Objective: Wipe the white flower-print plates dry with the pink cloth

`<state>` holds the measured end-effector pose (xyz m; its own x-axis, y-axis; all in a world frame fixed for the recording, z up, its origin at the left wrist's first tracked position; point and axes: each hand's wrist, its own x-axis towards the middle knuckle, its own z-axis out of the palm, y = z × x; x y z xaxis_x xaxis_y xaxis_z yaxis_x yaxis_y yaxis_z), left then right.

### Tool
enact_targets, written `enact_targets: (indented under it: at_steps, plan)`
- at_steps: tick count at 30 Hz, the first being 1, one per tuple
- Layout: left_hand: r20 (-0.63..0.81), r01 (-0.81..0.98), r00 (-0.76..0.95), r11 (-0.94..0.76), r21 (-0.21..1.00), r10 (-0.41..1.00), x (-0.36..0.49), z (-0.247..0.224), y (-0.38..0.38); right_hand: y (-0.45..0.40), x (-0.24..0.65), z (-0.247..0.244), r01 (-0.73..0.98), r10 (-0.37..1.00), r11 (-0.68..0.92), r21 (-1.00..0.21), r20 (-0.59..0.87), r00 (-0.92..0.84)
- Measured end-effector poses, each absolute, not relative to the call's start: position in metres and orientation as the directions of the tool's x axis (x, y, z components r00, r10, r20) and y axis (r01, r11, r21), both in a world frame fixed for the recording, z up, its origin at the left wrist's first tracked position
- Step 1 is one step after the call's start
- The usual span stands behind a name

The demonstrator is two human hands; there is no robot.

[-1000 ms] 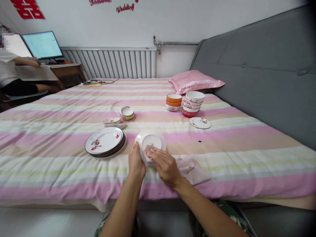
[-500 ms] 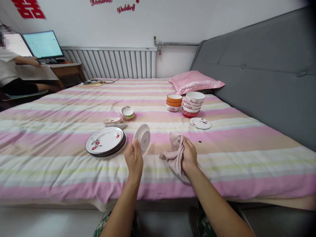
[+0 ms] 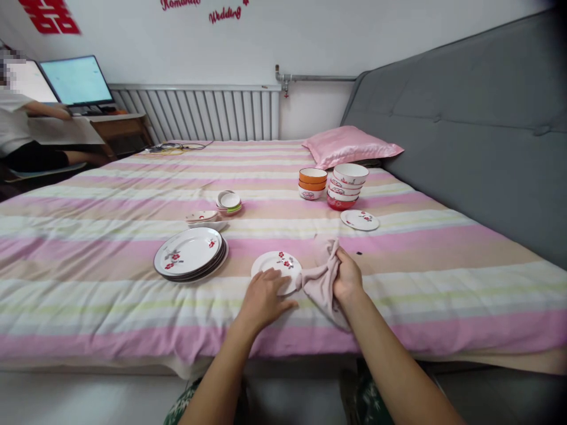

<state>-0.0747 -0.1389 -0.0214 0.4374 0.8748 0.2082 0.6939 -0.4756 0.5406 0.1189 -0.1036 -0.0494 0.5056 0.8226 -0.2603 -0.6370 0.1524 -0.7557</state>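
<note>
Big plates (image 3: 191, 252) sit stacked at the left, small dishes (image 3: 202, 217) behind them. The left hand (image 3: 266, 300) has a loose grip, fingers spread over the near edge of a small plate (image 3: 271, 261), face up on the bed (image 3: 115, 218). The cloth (image 3: 322, 288) is bunched in the right hand's (image 3: 348, 278) closed grip. Wiping seems under way; whether this plate, or the bowls (image 3: 344, 190) and saucer (image 3: 359, 221) farther back, are done, I cannot tell.
</note>
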Motion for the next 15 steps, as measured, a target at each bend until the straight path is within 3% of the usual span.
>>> enact_targets:
  at_steps: [2,4,7,9,11,13,15]
  plan:
    - [0.276,0.661,0.269,-0.385,0.644,0.923,-0.08,-0.017,-0.137,-0.104,0.118,-0.047,-0.617,0.817,0.17,-0.768,-0.239,0.524]
    - [0.257,0.668,0.019,-0.204,0.715,0.966,-0.086,-0.012,-0.135,-0.106,0.117,-0.044,-0.595,0.812,0.191,-0.78,-0.215,0.542]
    - [0.113,0.723,-0.251,0.109,0.682,0.961,-0.095,-0.009,-0.132,-0.107,0.114,-0.041,-0.568,0.811,0.209,-0.796,-0.184,0.556]
    - [0.036,0.704,-0.319,0.211,0.678,0.947,-0.098,-0.011,-0.131,-0.107,0.111,-0.04,-0.552,0.81,0.215,-0.805,-0.169,0.562]
    - [-0.066,0.55,-0.338,0.254,0.795,0.939,-0.099,-0.016,-0.129,-0.108,0.108,-0.039,-0.527,0.808,0.225,-0.819,-0.145,0.571]
    - [-0.196,0.27,-0.316,0.286,0.919,0.928,-0.097,-0.022,-0.127,-0.108,0.104,-0.038,-0.488,0.815,0.235,-0.841,-0.103,0.571]
    - [-0.275,0.049,-0.28,0.3,0.953,0.92,-0.094,-0.028,-0.126,-0.109,0.099,-0.037,-0.437,0.835,0.236,-0.868,-0.049,0.549]
